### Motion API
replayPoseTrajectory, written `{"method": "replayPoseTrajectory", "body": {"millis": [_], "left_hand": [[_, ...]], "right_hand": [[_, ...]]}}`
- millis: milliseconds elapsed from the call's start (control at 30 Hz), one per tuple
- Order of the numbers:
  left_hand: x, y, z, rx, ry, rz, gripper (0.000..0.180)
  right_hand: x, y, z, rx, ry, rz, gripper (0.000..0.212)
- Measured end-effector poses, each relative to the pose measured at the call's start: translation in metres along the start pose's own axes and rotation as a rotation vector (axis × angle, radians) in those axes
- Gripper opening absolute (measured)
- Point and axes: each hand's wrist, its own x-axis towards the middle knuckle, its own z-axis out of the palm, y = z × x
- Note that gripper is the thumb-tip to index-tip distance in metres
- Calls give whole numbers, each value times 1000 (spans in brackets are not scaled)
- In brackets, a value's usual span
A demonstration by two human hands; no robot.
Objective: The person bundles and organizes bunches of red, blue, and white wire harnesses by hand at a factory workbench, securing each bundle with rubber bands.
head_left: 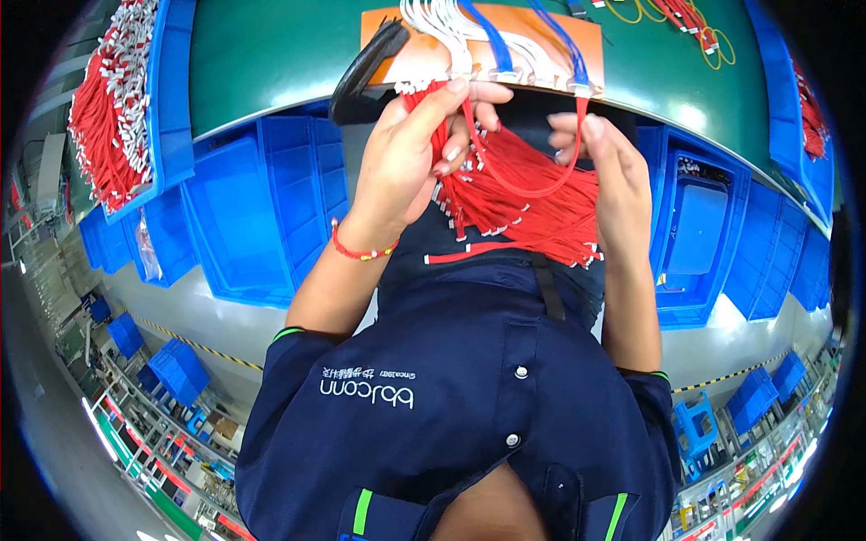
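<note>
At the table's front edge, my left hand (pixel 410 153) is closed round a bundle of red cables (pixel 435 135) with white connectors. Between finger and thumb it also pinches one end of a single red cable (pixel 541 193). That cable hangs in a U across to my right hand (pixel 615 171), whose thumb and finger are closed on it near its other end. This end meets a white connector (pixel 582 91) with blue wires at the edge of an orange board (pixel 577 41). White wires (pixel 442 27) and more blue wires (pixel 492 41) cross the board. More red cables (pixel 514 189) lie across my lap.
A black curved object (pixel 365 77) sits left of the board on the green table (pixel 262 54). Blue bins (pixel 239 207) stand below on both sides. A left bin (pixel 171 99) holds many red cables. Yellow and red cables (pixel 686 18) lie at the far right.
</note>
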Motion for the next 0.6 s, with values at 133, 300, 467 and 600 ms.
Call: {"method": "replayPoseTrajectory", "body": {"millis": [133, 300, 467, 600], "left_hand": [[1, -2, 0, -2, -29, 13, 38], [1, -2, -2, -36, -48, 42, 37], [2, -4, 5, -46, -1, 50, 35], [-1, -6, -2, -269, -77, -51, 32]], "right_hand": [[-49, 12, -1, -270, -240, -43, 8], [-68, 45, 25, -783, -501, -496, 14], [-60, 55, 30, -922, -653, -438, 15], [-49, 32, 14, -676, -686, -516, 10]]}}
